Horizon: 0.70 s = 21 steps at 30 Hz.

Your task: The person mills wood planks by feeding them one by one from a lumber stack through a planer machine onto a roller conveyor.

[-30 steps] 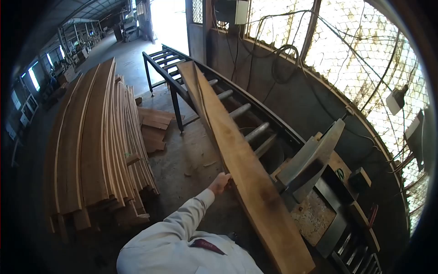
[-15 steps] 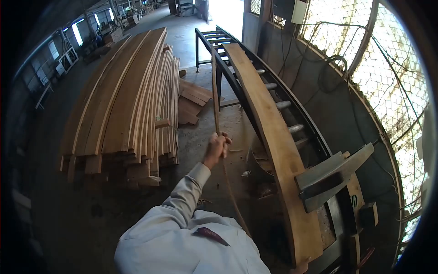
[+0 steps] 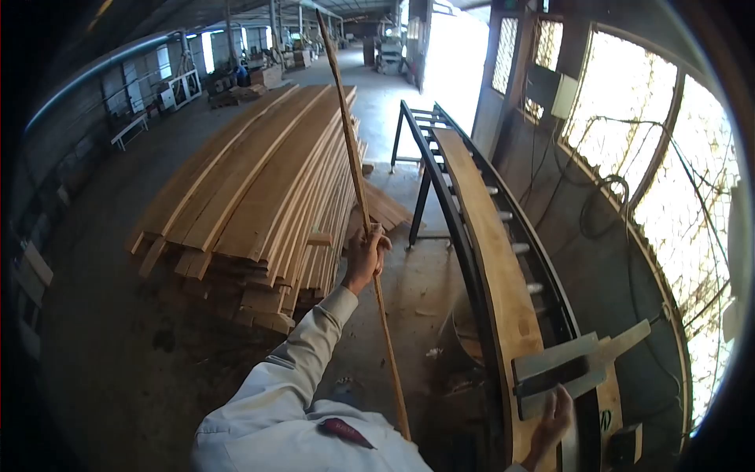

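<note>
My left hand point(image 3: 366, 256) is closed around a long thin wooden strip point(image 3: 348, 141), which stands tilted in front of me, its top end leaning to the left. On the roller stand point(image 3: 559, 303) to the right lies a long wide plank point(image 3: 491, 244). My right hand point(image 3: 554, 418) is over the near part of that plank, fingers apart and raised, close to the grey metal guard point(image 3: 556, 366). Nothing shows in its fingers.
A large stack of boards point(image 3: 244, 173) fills the left side. Loose wood pieces point(image 3: 385, 206) lie on the floor behind the strip. Cables point(image 3: 609, 185) hang on the right wall beside a mesh window point(image 3: 629, 71). A round container point(image 3: 464, 334) stands beside the roller stand.
The view has tilted up. The strip now leans more to the left, with its upper end raised. My right hand has come up from the plank's near end to beside the guard.
</note>
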### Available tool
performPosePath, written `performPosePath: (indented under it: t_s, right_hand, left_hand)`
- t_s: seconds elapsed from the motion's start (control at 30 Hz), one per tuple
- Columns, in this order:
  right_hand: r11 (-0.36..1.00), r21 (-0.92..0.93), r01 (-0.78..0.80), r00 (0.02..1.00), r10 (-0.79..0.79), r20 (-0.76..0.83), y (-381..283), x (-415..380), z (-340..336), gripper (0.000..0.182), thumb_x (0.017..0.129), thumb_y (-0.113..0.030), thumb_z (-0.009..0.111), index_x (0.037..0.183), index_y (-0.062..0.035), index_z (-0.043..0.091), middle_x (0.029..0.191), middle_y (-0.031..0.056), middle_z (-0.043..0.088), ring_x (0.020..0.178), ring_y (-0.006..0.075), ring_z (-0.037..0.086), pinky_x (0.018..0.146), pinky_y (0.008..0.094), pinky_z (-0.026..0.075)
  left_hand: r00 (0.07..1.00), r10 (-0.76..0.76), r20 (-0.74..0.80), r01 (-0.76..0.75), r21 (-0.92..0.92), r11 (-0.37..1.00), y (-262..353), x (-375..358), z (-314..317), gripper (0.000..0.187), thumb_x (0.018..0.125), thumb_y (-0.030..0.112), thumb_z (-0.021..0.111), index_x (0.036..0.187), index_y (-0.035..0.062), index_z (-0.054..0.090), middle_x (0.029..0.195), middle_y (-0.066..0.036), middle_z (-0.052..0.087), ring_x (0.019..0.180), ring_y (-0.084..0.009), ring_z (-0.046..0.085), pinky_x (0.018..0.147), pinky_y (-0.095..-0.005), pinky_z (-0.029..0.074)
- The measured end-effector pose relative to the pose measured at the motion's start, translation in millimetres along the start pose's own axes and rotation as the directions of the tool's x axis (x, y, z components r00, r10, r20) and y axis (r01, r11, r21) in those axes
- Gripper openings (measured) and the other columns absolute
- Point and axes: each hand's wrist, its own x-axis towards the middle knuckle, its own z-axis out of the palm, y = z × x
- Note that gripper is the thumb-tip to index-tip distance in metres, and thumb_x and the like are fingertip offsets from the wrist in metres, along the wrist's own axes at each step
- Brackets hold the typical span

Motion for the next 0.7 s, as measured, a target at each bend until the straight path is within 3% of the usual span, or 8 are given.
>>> performPosePath:
  t_s: [0.07, 0.17, 0.27, 0.37, 0.43, 0.53, 0.63, 0.7]
  right_hand:
    - [0.988, 0.112, 0.103, 0.991, -0.112, 0.073, -26.6, 31.1, 39.7, 0.029, 0.091, -0.008, 0.065, 0.118, 0.0026, 0.061, 0.114, 0.0156, 0.065, 0.105, 0.0262, 0.063, 0.093, 0.0358, 0.048]
    - [0.921, 0.096, 0.377, 0.909, -0.388, 0.15, -126.4, 54.4, 62.6, 0.028, 0.088, -0.004, 0.066, 0.115, 0.0005, 0.062, 0.116, 0.0161, 0.065, 0.108, 0.0309, 0.063, 0.094, 0.038, 0.048]
    - [0.815, 0.188, 0.548, 0.803, -0.576, 0.154, -177.6, 69.8, 86.6, 0.027, 0.086, -0.005, 0.067, 0.112, -0.001, 0.063, 0.119, 0.0163, 0.064, 0.113, 0.035, 0.061, 0.096, 0.0415, 0.048]
    - [0.678, 0.146, 0.721, 0.667, -0.735, 0.119, -227.9, 85.1, 100.8, 0.03, 0.085, -0.01, 0.068, 0.113, -0.0022, 0.063, 0.122, 0.0172, 0.061, 0.117, 0.0368, 0.057, 0.098, 0.0444, 0.046]
    - [0.603, 0.07, 0.795, 0.595, -0.797, 0.105, -264.5, 96.1, 103.8, 0.04, 0.086, -0.014, 0.068, 0.123, -0.0044, 0.059, 0.133, 0.0182, 0.053, 0.124, 0.0387, 0.051, 0.102, 0.0471, 0.042]
    - [0.503, -0.044, 0.863, 0.505, -0.856, 0.108, -309.9, 114.1, 116.6, 0.058, 0.083, -0.021, 0.071, 0.137, -0.0084, 0.05, 0.147, 0.0184, 0.039, 0.135, 0.04, 0.038, 0.109, 0.051, 0.035]
    - [0.378, -0.179, 0.908, 0.403, -0.905, 0.134, -352.4, 134.7, 132.4, 0.074, 0.079, -0.028, 0.074, 0.144, -0.0116, 0.043, 0.155, 0.0171, 0.028, 0.142, 0.0394, 0.027, 0.115, 0.0544, 0.026]
    - [0.282, -0.245, 0.928, 0.326, -0.931, 0.164, -373.4, 144.9, 147.1, 0.08, 0.076, -0.031, 0.075, 0.146, -0.0128, 0.041, 0.157, 0.0161, 0.023, 0.144, 0.0386, 0.022, 0.116, 0.0556, 0.022]
  left_hand:
    - [0.998, 0.044, -0.033, -0.041, 0.093, 0.995, 13.0, -1.2, 2.5, 0.037, 0.104, 0.041, 0.041, 0.092, 0.0078, 0.053, 0.065, -0.005, 0.06, 0.032, -0.006, 0.038, 0.028, -0.0243, 0.032]
    - [0.989, 0.146, 0.008, -0.143, 0.247, 0.958, 19.5, 2.0, -6.7, 0.037, 0.105, 0.039, 0.039, 0.09, 0.0081, 0.053, 0.064, -0.004, 0.059, 0.032, -0.0054, 0.038, 0.029, -0.0239, 0.031]
    - [0.99, 0.125, 0.066, -0.139, 0.263, 0.955, 29.2, -5.1, -20.9, 0.038, 0.105, 0.039, 0.038, 0.092, 0.0067, 0.052, 0.064, -0.004, 0.06, 0.033, -0.0058, 0.041, 0.031, -0.024, 0.034]
    - [0.993, 0.055, 0.1, -0.081, 0.281, 0.956, 41.3, -23.8, -34.5, 0.04, 0.105, 0.04, 0.04, 0.089, 0.0064, 0.054, 0.064, -0.003, 0.058, 0.039, -0.0052, 0.045, 0.037, -0.0241, 0.037]
    - [0.988, 0.036, 0.148, -0.082, 0.319, 0.944, 40.4, -38.1, -46.8, 0.041, 0.105, 0.041, 0.041, 0.087, 0.0061, 0.056, 0.064, -0.001, 0.056, 0.043, -0.0052, 0.046, 0.042, -0.0242, 0.038]
    - [0.972, 0.156, 0.175, -0.207, 0.329, 0.921, 38.9, -69.2, -64.1, 0.043, 0.103, 0.043, 0.046, 0.083, 0.0063, 0.058, 0.062, 0.0, 0.054, 0.048, -0.0051, 0.046, 0.048, -0.0245, 0.038]
    - [0.966, -0.186, 0.179, 0.106, 0.383, 0.918, 95.3, -121.5, -88.9, 0.04, 0.101, 0.041, 0.052, 0.081, 0.0065, 0.06, 0.062, 0.001, 0.053, 0.051, -0.0051, 0.047, 0.05, -0.0252, 0.038]
    - [0.958, -0.135, 0.255, 0.006, 0.452, 0.892, 121.1, -149.5, -111.0, 0.042, 0.099, 0.044, 0.053, 0.079, 0.0074, 0.06, 0.061, 0.0, 0.055, 0.05, -0.008, 0.049, 0.049, -0.0289, 0.04]
